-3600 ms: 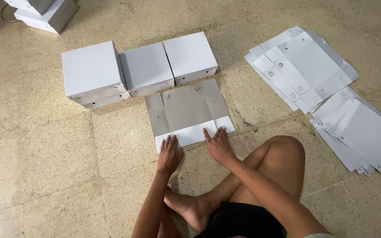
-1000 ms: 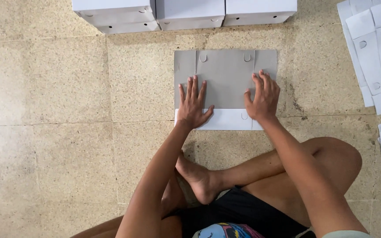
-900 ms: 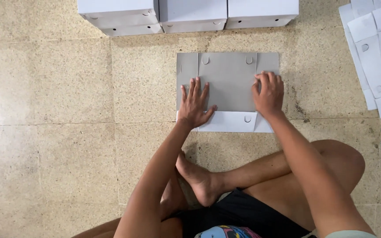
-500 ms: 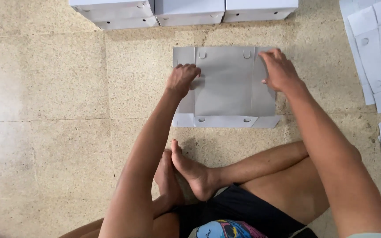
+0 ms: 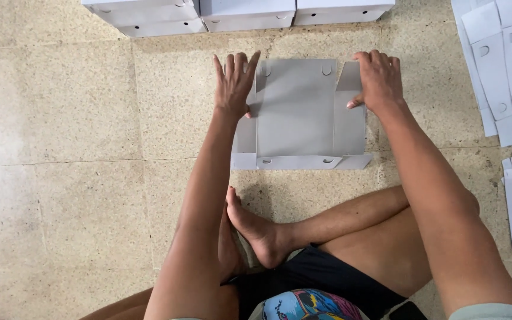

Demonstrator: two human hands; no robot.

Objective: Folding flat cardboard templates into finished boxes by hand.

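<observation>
Left hand: the left hand (image 5: 234,83) is spread wide, fingers pointing away from the person, its palm pressed on the far-left corner of a flat grey box blank (image 5: 294,109). It grips nothing; the flat palm appears to pin or fold the left side flap (image 5: 246,135) along its crease.

Right hand: the right hand (image 5: 378,80) lies curled over the far-right corner of the blank, fingers bent over the outer edge of the right side flap (image 5: 349,115) and thumb on the flap's face. The hand looks partly closed on that flap, seemingly lifting it inward.

Box blank: it lies on the tiled floor (image 5: 60,148) directly ahead of the person's crossed legs (image 5: 327,231), between both hands, so each arm reaches one side evenly. A narrow flap (image 5: 300,162) along its near edge is folded up. Small round holes show near the far and near edges.

Finished boxes: a row of white assembled boxes (image 5: 238,12) stands at the far edge of the view, just beyond the blank, within arm's reach.

Flat stock: stacks of unfolded white blanks (image 5: 505,65) lie on the floor to the right, well apart from the hands, fanned and overlapping.

Person: seated on the floor, one bare foot (image 5: 259,228) tucked near the blank's near edge.
</observation>
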